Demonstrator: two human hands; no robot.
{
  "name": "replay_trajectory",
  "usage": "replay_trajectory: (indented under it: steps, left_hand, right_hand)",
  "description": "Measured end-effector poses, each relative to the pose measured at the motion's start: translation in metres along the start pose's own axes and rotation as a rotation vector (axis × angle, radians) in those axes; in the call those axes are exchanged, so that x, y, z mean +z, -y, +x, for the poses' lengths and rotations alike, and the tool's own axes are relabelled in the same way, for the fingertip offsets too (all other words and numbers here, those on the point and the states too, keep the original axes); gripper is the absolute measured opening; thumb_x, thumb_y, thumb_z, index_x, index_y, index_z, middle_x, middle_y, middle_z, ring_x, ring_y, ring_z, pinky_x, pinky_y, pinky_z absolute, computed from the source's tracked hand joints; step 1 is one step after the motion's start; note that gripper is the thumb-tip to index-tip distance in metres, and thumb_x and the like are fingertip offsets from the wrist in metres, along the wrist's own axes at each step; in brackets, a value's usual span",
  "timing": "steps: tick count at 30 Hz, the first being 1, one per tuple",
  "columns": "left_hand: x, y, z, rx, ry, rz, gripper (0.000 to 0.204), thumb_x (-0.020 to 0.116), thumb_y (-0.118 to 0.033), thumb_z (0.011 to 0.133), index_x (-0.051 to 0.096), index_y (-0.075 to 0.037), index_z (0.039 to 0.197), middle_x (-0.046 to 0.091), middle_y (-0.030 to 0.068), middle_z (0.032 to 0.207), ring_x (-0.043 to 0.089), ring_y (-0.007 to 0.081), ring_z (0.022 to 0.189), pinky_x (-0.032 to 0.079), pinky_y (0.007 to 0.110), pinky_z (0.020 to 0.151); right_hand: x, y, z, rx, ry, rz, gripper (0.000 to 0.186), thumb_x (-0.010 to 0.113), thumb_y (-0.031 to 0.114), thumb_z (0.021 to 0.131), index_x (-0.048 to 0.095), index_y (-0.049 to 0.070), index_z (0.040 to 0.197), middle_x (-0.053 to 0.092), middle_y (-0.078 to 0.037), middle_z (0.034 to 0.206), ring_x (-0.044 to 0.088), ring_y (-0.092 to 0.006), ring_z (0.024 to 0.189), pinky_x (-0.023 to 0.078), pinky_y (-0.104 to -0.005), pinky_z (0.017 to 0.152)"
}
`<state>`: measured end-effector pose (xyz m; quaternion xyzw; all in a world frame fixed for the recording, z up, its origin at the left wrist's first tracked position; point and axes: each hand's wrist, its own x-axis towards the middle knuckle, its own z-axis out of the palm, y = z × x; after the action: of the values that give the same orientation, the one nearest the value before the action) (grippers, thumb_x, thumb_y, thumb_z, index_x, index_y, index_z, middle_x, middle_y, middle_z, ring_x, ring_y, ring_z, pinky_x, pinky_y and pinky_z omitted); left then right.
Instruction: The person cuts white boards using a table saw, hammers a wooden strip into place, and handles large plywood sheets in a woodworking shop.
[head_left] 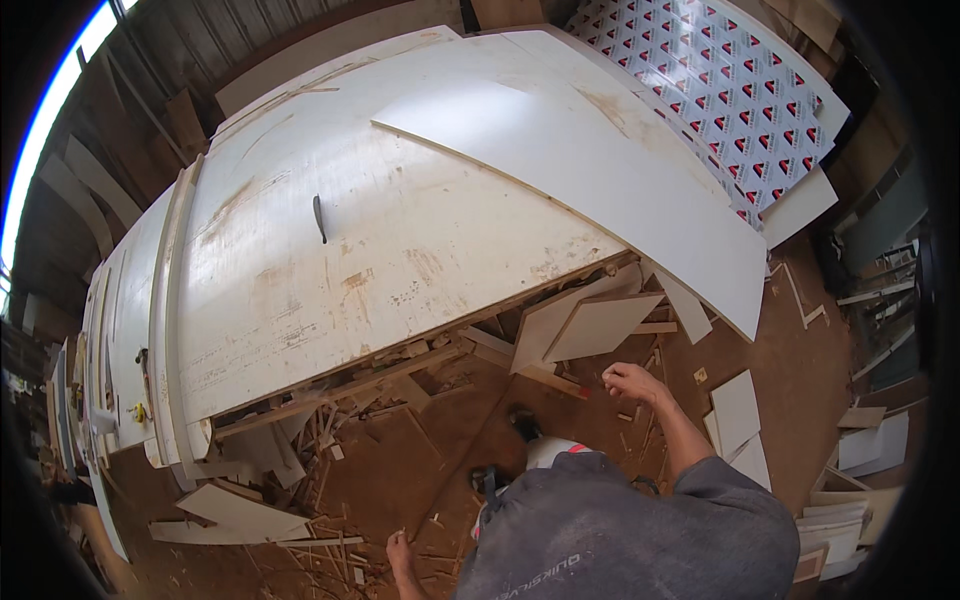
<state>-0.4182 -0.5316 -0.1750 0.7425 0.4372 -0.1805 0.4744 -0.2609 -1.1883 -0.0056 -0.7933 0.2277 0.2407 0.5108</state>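
Observation:
My right hand is held out over the floor beside the worktable, fingers curled together. Anything inside them is too small to make out. Just beyond its fingertips, a small red mark shows by a wood strip; whether they touch is unclear. Lower down, my left hand hangs over the scrap-strewn floor with its fingers curled in; what they hold, if anything, is hidden. A large white panel lies slantwise across the stained white tabletop, its corner jutting past the near edge. On the tabletop rests a dark, slim, curved object.
White offcuts lean under the table's edge. Wood scraps litter the brown floor around my feet. Long strips cross the table's left part, near a small yellow tool. A patterned, film-covered sheet lies at the far right.

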Motion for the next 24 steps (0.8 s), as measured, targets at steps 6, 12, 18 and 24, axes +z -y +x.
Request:
replay_trajectory:
  steps: [6,12,18,24]
  left_hand:
    - [0.043,-0.154,-0.005,0.256,0.092,-0.006,0.032,0.054,-0.028,0.096,0.059,-0.004,0.117,0.063,0.0064,0.091,0.062,0.0168,0.075,0.051,0.032,0.066]
    - [0.237,-0.298,-0.13,0.327,0.539,-0.101,0.04,0.052,-0.032,0.099,0.052,-0.006,0.13,0.064,0.0098,0.109,0.065,0.0215,0.098,0.051,0.032,0.079]
    - [0.408,-0.411,-0.213,0.532,0.9,0.051,0.045,0.05,-0.036,0.1,0.049,-0.005,0.132,0.061,0.0102,0.115,0.059,0.0208,0.107,0.049,0.033,0.087]
    - [0.492,-0.478,-0.235,0.354,0.943,-0.093,0.055,0.047,-0.043,0.099,0.039,-0.004,0.136,0.055,0.0146,0.125,0.058,0.0237,0.109,0.049,0.036,0.09]
  right_hand:
    - [-0.193,-0.084,-0.034,-0.224,-1.203,-0.006,0.024,0.054,0.022,0.096,0.06,0.002,0.107,0.062,-0.01,0.091,0.061,-0.0214,0.079,0.05,-0.0336,0.07]
    - [-0.341,-0.209,-0.023,0.45,-1.38,-0.402,0.052,0.054,0.04,0.092,0.051,-0.001,0.124,0.059,-0.023,0.116,0.056,-0.0378,0.111,0.043,-0.0458,0.096]
    - [-0.364,-0.253,-0.004,0.23,-1.035,0.312,0.074,0.047,0.051,0.096,0.042,-0.014,0.13,0.052,-0.029,0.128,0.054,-0.037,0.117,0.042,-0.0407,0.099]
    - [-0.286,-0.252,-0.05,0.06,-1.015,0.597,0.074,0.048,0.049,0.097,0.032,-0.011,0.136,0.044,-0.026,0.136,0.051,-0.0335,0.12,0.042,-0.0399,0.101]
